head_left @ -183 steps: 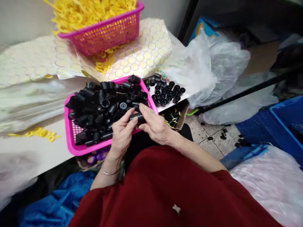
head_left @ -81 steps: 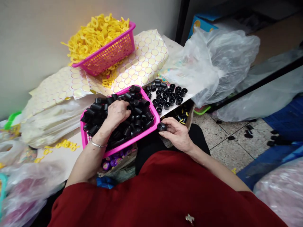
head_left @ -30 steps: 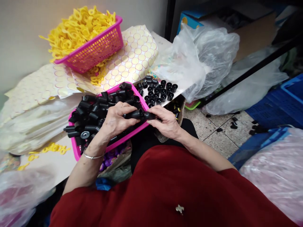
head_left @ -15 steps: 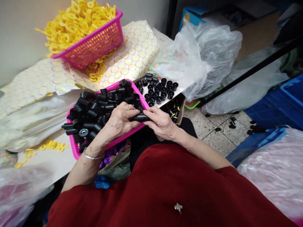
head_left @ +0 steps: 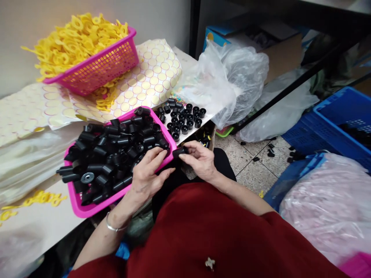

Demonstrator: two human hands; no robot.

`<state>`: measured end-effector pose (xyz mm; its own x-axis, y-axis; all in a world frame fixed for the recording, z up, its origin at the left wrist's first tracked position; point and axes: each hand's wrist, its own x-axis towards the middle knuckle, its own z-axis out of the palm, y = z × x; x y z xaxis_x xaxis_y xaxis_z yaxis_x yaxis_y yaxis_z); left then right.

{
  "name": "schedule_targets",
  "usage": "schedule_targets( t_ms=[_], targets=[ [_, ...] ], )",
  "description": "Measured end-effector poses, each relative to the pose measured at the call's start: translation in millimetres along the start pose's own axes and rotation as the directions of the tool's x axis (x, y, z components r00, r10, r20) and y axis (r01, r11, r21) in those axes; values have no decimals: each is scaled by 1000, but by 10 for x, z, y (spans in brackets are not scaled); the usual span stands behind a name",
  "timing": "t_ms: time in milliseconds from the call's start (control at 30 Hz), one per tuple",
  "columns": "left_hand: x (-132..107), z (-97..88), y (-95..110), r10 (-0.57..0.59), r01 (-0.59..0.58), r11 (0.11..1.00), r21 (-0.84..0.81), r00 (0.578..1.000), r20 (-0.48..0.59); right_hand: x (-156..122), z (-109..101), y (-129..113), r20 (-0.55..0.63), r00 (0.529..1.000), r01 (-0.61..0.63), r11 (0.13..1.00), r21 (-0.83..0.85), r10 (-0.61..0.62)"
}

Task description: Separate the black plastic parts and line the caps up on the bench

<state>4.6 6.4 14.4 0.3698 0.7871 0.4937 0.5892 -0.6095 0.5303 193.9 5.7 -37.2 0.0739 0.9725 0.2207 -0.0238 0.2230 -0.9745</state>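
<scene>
My right hand (head_left: 201, 160) pinches a short black plastic cylinder (head_left: 180, 151) between thumb and fingers, just off the basket's right corner. My left hand (head_left: 149, 173) is over the near rim of the pink basket (head_left: 121, 194), its thumb and fingers apart and nothing seen between them. Many loose black tubes (head_left: 116, 158) heap up in that basket, one with a metal disc (head_left: 87, 177) in its end. Beyond the right rim, several short black caps (head_left: 184, 129) stand on the white table, most with their hollow ends up.
A second pink basket (head_left: 107, 60) brims with yellow ring-shaped pieces (head_left: 84, 38) at the back left. Sheets of round stickers (head_left: 147, 81) lie under it. Clear plastic bags (head_left: 240, 73) sit to the right. Below are blue crates (head_left: 313, 131) and black pieces on the tiled floor (head_left: 255, 172).
My left hand has let go of the black piece that both hands held and has opened. The right hand keeps a black cylinder. The camera view has shifted slightly.
</scene>
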Motion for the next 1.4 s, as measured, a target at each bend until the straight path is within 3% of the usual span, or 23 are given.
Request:
schedule_targets(
  t_ms=[100,200,333,433,700,733,800,833,900,933,967,1000,1067,1133,1200,1267,1333,1367,1400],
  targets=[
    [-89,-82,-10,-57,68,994,86,990,-129,199,-153,186,-87,984,120,944,-307,-153],
    [-166,-154,-55,-91,127,978,163,973,-214,389,-198,456,-1,976,186,836,-517,-218],
    [-276,-212,-127,-163,218,953,211,955,-249,505,-121,773,85,966,238,712,-661,-244],
    [-330,-283,-200,-202,262,939,224,945,-258,535,-58,908,106,965,248,698,-672,-241],
    [-259,-599,-344,-306,367,904,220,914,-265,438,-124,982,56,966,248,845,-473,-253],
    [-263,-650,-303,-326,366,910,194,922,-209,366,-171,955,33,968,235,861,-452,-247],
    [-301,-721,-156,-368,362,927,94,928,56,168,-292,848,0,982,172,900,-401,-187],
    [-331,-728,-57,-369,372,928,32,898,241,49,-363,762,-8,992,117,921,-371,-129],
    [-402,-662,161,-317,431,899,-81,765,561,-193,-513,524,86,994,-41,956,-291,69],
    [-435,-592,261,-279,476,870,-127,689,669,-302,-589,379,194,964,-129,955,-266,184],
    [-462,-507,346,-237,527,833,-170,617,750,-392,-661,224,361,887,-202,945,-259,289],
    [-485,-416,410,-191,580,787,-210,553,811,-458,-728,67,536,768,-256,935,-247,351],
    [-516,-256,474,-110,678,678,-284,475,873,-512,-835,-221,781,494,-321,915,-245,383],
    [-536,-158,476,-109,770,559,-308,436,893,-480,-902,-436,860,325,-345,896,-281,395],
    [-543,-122,465,-166,858,441,-264,367,915,-404,-933,-568,883,224,-368,875,-315,412],
    [-533,-116,477,-219,929,324,-180,259,941,-330,-934,-640,883,152,-388,848,-361,445],
    [-506,-108,511,-275,976,190,-107,157,948,-286,-905,-686,860,107,-401,813,-422,499],
    [-489,-96,526,-306,989,116,-95,126,944,-279,-879,-704,844,89,-412,791,-452,528],
    [-471,-76,534,-344,993,57,-108,121,931,-281,-844,-719,828,75,-433,766,-475,556]
  ],
)
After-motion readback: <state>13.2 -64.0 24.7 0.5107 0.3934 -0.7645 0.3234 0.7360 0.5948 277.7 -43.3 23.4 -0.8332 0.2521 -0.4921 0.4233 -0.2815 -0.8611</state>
